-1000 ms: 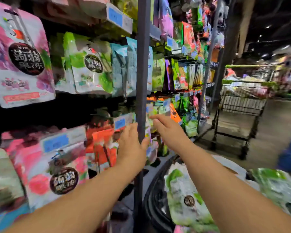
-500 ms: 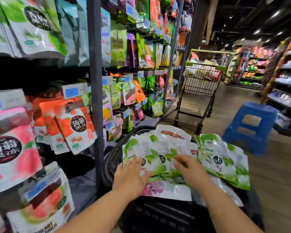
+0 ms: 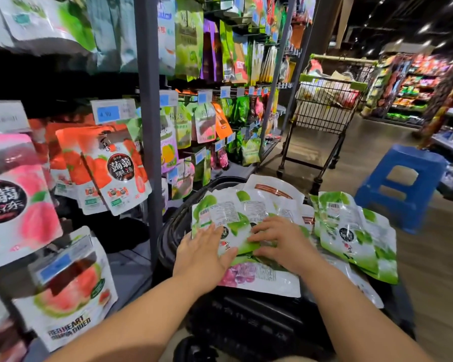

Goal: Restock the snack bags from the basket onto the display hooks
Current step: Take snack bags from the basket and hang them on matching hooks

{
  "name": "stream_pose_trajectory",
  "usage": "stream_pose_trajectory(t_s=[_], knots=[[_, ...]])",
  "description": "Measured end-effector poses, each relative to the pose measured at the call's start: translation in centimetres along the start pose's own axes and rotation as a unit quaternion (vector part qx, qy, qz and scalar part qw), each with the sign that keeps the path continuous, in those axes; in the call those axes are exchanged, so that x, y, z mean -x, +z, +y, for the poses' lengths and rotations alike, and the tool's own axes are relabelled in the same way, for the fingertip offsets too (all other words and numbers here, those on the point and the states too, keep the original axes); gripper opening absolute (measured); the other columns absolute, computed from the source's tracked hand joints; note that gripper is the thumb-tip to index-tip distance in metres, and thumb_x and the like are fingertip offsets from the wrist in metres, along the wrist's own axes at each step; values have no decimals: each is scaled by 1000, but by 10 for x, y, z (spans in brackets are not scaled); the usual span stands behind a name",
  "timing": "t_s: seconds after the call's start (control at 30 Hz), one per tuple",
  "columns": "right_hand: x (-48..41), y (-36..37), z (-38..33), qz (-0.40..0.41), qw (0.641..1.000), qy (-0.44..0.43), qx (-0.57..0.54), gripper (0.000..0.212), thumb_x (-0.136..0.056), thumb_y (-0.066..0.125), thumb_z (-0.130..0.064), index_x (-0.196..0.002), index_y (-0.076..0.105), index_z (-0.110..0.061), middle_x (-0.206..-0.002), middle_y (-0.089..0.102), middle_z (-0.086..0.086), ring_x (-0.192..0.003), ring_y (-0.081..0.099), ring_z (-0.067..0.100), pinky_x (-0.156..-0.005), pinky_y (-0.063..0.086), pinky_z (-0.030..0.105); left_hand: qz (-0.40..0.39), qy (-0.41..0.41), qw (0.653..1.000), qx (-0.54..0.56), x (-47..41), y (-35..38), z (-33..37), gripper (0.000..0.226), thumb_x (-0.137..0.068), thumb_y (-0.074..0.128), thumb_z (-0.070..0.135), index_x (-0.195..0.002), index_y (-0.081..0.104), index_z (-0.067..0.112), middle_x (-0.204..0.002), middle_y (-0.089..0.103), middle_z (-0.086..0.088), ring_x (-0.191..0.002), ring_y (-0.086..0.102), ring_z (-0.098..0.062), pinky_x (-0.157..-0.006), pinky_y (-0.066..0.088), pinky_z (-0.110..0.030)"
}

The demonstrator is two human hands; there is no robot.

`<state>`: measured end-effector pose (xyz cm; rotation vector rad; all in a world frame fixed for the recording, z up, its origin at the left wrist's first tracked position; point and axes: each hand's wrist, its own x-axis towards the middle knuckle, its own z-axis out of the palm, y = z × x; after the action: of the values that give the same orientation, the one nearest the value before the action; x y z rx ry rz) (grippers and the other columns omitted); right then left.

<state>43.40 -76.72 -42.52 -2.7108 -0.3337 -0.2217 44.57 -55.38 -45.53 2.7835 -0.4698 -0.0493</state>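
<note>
Pouches [image 3: 229,211], flat, glossy, perhaps plastic

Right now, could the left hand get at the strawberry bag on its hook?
Probably yes. The left hand lies flat on the green bags, holding nothing, and the strawberry bag hangs in front, left of the post, with nothing before it.

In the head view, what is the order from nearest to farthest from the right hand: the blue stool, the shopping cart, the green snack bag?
1. Green snack bag, directly under the right hand.
2. Blue stool, on the floor to the right.
3. Shopping cart, farther up the aisle.
</note>
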Motion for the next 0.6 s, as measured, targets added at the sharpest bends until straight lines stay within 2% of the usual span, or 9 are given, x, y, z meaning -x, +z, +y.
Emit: stream_pose_trajectory(t_s=[0.07,0.13,0.2,0.27,0.37,0.43,0.5,0.57,0.6], knots=[[-6,5,-1,5,1000,-21,-21,22,-80,81,-32,-101,79,-30,-115,68,-18,-124,48,14,-109,35,37,-1,5,1000,8,1,-1,0,70,-98,19,65,-157,4,31,-166,0,8,-152,1,-9,-123,0,-39],[-10,8,-3,11,999,-16,-50,11,-82,79,-28,-92,80,-33,-110,68,-21,-123,49,9,-107,38,37,-4,14,1000,25,3,-4,0,70,-98,22,65,-157,6,31,-166,2,9,-152,2,-9,-123,0,-38],[-13,9,-7,29,994,4,-106,21,-86,76,-24,-85,73,-45,-113,70,-15,-124,51,5,-105,42,39,5,22,998,65,5,-7,-1,70,-97,28,64,-157,12,31,-165,9,9,-151,7,-9,-123,2,-35],[-16,7,-12,60,986,20,-154,24,-90,70,-19,-87,70,-43,-119,68,-9,-122,56,9,-103,45,41,29,26,991,128,6,-10,-2,68,-96,39,62,-154,23,32,-161,24,9,-148,21,-12,-120,13,-32],[-22,0,-20,109,975,27,-193,17,-94,65,-19,-86,68,-33,-112,66,-18,-110,62,11,-97,48,39,58,30,964,259,6,-14,-8,56,-91,57,54,-143,43,37,-140,50,13,-132,45,-11,-107,35,-28],[-25,-8,-26,136,965,22,-222,23,-95,63,-18,-78,60,-34,-103,66,-24,-99,62,1,-87,49,30,68,26,942,328,5,-17,-13,43,-90,66,45,-130,51,47,-129,54,19,-123,52,-6,-101,38,-21],[-26,-14,-31,164,957,11,-239,28,-97,60,-17,-74,55,-32,-80,66,-25,-75,58,-5,-68,42,21,85,13,924,372,0,-22,-18,35,-88,71,39,-114,53,53,-122,61,21,-112,59,-2,-98,46,-22],[-26,-21,-35,201,942,6,-270,26,-97,59,-15,-74,55,-26,-66,59,-15,-62,52,9,-60,38,27,87,9,917,388,-6,-30,-20,29,-86,74,33,-102,57,50,-107,66,23,-96,60,12,-86,46,-10],[-27,-25,-37,221,930,3,-293,23,-97,59,-18,-75,55,-24,-68,59,-8,-65,53,21,-63,41,35,83,11,913,399,-10,-34,-20,28,-85,76,29,-99,59,47,-101,67,24,-89,59,18,-78,43,-4]])
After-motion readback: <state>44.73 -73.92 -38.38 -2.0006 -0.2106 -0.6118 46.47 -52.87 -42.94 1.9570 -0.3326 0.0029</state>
